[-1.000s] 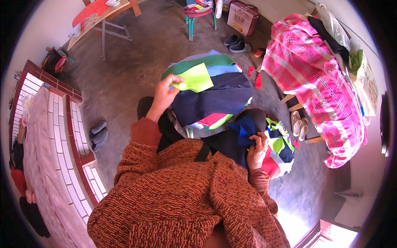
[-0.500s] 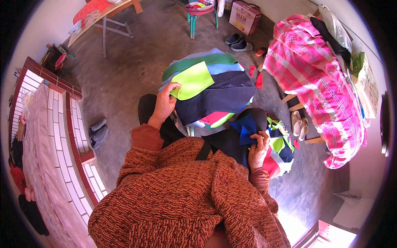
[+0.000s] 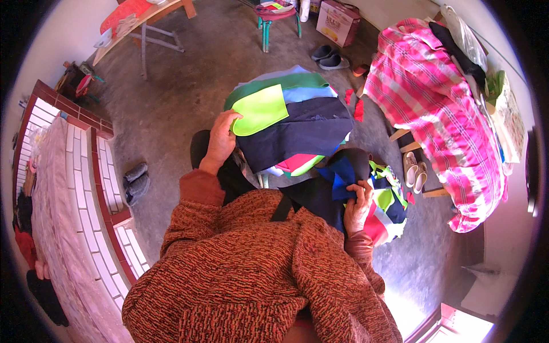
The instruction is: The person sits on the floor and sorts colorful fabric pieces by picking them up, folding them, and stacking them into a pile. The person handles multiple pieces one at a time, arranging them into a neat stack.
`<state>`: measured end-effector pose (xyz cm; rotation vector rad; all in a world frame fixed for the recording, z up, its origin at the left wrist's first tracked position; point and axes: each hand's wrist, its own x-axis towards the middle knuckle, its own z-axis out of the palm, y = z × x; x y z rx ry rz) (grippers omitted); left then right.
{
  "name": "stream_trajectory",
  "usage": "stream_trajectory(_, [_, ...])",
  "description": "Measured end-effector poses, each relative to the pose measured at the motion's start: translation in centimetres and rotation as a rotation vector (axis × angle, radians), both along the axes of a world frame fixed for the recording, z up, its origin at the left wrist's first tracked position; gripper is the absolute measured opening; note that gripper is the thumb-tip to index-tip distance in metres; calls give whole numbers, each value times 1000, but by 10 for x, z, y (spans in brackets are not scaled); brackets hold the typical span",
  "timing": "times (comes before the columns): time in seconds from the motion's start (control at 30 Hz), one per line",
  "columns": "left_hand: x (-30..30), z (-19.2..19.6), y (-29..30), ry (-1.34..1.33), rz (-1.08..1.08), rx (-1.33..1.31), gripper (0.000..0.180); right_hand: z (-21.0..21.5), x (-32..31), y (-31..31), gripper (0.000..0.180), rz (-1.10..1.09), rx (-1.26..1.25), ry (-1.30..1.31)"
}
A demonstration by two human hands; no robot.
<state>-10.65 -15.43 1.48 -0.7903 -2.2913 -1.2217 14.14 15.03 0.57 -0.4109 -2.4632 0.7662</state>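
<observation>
My left hand (image 3: 219, 140) pinches the left edge of a lime-yellow cloth piece (image 3: 261, 110). That piece lies over a dark navy cloth (image 3: 300, 127) and a green strip (image 3: 280, 85), on a pile of fabric in front of my knees. Light blue cloth (image 3: 309, 93) shows beneath the green strip. Over my right knee, my right hand (image 3: 357, 207) has its fingers closed on a blue cloth piece (image 3: 341, 177). Beside that knee sits a heap of mixed scraps (image 3: 392, 208), lime, navy, red and white.
Red scraps (image 3: 358, 110) lie on the floor right of the pile. A pink plaid cover (image 3: 426, 108) drapes over furniture at the right, with pale shoes (image 3: 414, 172) below. Dark clogs (image 3: 330, 59), a carton (image 3: 338, 24) and a green-legged stool (image 3: 278, 12) stand farther back. Grey slippers (image 3: 136, 183) lie left.
My left hand has shifted slightly left, drawing the lime-yellow piece left and turning it straighter on the pile. My right hand stays at the blue cloth.
</observation>
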Motion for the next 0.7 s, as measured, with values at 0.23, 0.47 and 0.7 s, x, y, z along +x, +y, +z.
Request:
stream_trajectory(0.23, [18, 30, 2, 205, 54, -158, 50, -9, 0, 8, 38, 19, -144, 77])
stream_trajectory(0.47, [40, 56, 16, 189, 52, -205, 49, -17, 5, 18, 29, 48, -476, 209])
stream_trajectory(0.7, [61, 66, 48, 152, -108, -48, 41, -20, 8, 25, 12, -12, -1035, 311])
